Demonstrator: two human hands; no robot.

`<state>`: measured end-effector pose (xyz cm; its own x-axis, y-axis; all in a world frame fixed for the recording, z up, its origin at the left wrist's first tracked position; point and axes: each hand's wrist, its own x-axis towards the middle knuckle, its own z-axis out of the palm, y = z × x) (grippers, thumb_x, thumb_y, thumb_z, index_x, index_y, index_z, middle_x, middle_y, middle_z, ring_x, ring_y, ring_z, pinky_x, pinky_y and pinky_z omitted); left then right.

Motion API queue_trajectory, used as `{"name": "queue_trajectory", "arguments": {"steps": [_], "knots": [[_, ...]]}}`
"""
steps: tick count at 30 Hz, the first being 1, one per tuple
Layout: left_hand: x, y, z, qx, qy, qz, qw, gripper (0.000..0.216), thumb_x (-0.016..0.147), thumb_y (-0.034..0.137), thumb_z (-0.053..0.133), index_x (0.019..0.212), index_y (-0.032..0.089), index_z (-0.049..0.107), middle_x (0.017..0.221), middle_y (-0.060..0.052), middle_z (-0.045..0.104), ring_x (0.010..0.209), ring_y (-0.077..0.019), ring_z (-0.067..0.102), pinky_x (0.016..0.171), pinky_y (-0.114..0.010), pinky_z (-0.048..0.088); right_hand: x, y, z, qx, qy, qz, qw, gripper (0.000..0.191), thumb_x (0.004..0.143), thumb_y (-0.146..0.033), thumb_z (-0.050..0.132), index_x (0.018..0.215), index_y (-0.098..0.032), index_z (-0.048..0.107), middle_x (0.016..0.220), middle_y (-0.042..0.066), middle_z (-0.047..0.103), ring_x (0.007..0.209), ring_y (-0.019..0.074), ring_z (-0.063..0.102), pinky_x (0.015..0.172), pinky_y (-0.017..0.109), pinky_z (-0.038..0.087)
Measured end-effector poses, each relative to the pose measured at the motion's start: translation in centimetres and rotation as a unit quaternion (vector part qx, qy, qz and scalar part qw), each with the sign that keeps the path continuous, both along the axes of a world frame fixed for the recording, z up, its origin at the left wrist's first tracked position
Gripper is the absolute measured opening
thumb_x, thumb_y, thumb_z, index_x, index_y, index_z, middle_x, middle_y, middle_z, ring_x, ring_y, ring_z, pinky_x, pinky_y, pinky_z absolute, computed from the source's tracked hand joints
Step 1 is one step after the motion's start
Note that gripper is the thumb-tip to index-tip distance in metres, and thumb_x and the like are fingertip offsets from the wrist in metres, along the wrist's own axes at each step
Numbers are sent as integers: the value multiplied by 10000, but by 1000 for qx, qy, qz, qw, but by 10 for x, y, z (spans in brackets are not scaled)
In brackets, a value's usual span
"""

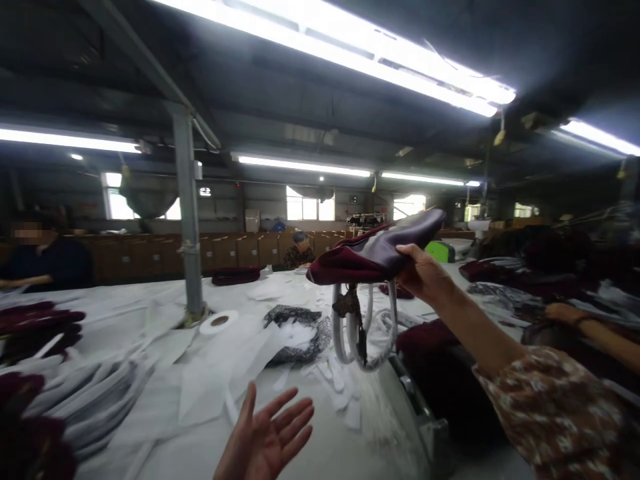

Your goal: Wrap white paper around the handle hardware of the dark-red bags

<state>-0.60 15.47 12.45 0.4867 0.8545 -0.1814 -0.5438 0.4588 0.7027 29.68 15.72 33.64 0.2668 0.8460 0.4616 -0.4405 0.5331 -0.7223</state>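
My right hand (pixel 423 273) grips a maroon handbag (pixel 357 257) by its greyish-purple end, thumb on top. The bag is held in the air upside down. Its white-wrapped handles (pixel 340 327) hang below, and a dark brown tag or charm (pixel 353 307) dangles between them. Lower and to the left, my left hand (pixel 273 427) is held out with palm up and fingers spread, holding nothing. It is over the white table (pixel 320 460), close to loose white sheets (pixel 210 387) and apart from the bag.
Piled maroon bags (pixel 35 320) and white-wrapped handles (pixel 100 400) lie at left. A white roll (pixel 227 323) sits near a grey post (pixel 187 213). White scraps (pixel 343 387) lie mid-table. At right, a co-worker's arm (pixel 600 337) reaches among bags. Two other people sit further back.
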Motion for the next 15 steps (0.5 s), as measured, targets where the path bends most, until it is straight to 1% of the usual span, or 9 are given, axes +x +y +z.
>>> {"name": "queue_trajectory", "arguments": {"steps": [1, 2, 4, 5, 7, 9, 11, 13, 15], "knots": [[0, -7, 15, 4, -40, -18, 999, 699, 736, 605, 503, 1143, 37, 508, 1160, -243, 575, 1137, -339, 512, 978, -473, 384, -20, -9, -3, 8, -16, 25, 1000, 165, 686, -97, 604, 838, -152, 571, 783, -11, 655, 651, 112, 625, 574, 207, 554], [-2, -13, 29, -3, -75, -52, 996, 745, 727, 642, 481, 1128, 15, 506, 1181, -268, 549, 1151, -364, 491, 979, -497, 369, -38, -19, -8, 12, -30, 42, 999, 174, 685, -108, 616, 849, -154, 578, 798, -10, 657, 671, 114, 628, 594, 209, 553], [-11, -23, 52, -9, -108, -78, 991, 814, 693, 709, 449, 1054, -17, 527, 1136, -299, 554, 1129, -400, 493, 958, -523, 372, -73, -38, -17, 13, -53, 63, 996, 185, 682, -129, 636, 859, -160, 592, 805, -12, 658, 693, 115, 630, 627, 213, 548], [-18, -26, 61, -7, -111, -81, 991, 811, 694, 712, 440, 1024, -23, 535, 1096, -298, 570, 1106, -404, 508, 944, -527, 379, -88, -46, -22, 12, -63, 71, 995, 190, 681, -139, 644, 863, -163, 599, 802, -14, 658, 701, 116, 631, 642, 217, 545], [-37, -31, 71, 11, -101, -65, 993, 679, 758, 625, 437, 1015, 7, 545, 1030, -247, 610, 1046, -371, 557, 915, -517, 402, -113, -62, -31, 5, -75, 87, 993, 196, 675, -158, 659, 865, -168, 611, 797, -15, 660, 726, 123, 634, 668, 224, 539], [-60, -35, 73, 26, -66, -20, 997, 441, 824, 461, 444, 991, 72, 569, 954, -160, 653, 940, -289, 620, 869, -453, 447, -132, -74, -38, -6, -82, 109, 991, 201, 667, -164, 668, 862, -171, 621, 800, -14, 665, 751, 130, 635, 688, 231, 534], [-84, -40, 68, 35, 5, 29, 999, 273, 832, 333, 467, 906, 106, 600, 849, -100, 676, 800, -215, 652, 776, -353, 490, -143, -83, -45, -14, -86, 132, 987, 198, 669, -166, 669, 862, -174, 626, 810, -13, 671, 755, 128, 634, 695, 229, 529], [-106, -46, 60, 57, 89, 37, 994, 227, 801, 299, 519, 834, 96, 616, 763, -86, 671, 691, -178, 649, 645, -266, 488, -150, -90, -48, -24, -88, 145, 985, 195, 677, -175, 664, 868, -173, 628, 817, -11, 675, 726, 116, 631, 678, 217, 525], [-121, -52, 51, 91, 146, 16, 985, 235, 758, 303, 578, 854, 92, 618, 729, -78, 657, 635, -160, 638, 537, -212, 442, -154, -93, -46, -32, -94, 145, 984, 196, 674, -186, 663, 866, -166, 627, 792, -9, 675, 677, 109, 625, 640, 206, 521]]}}
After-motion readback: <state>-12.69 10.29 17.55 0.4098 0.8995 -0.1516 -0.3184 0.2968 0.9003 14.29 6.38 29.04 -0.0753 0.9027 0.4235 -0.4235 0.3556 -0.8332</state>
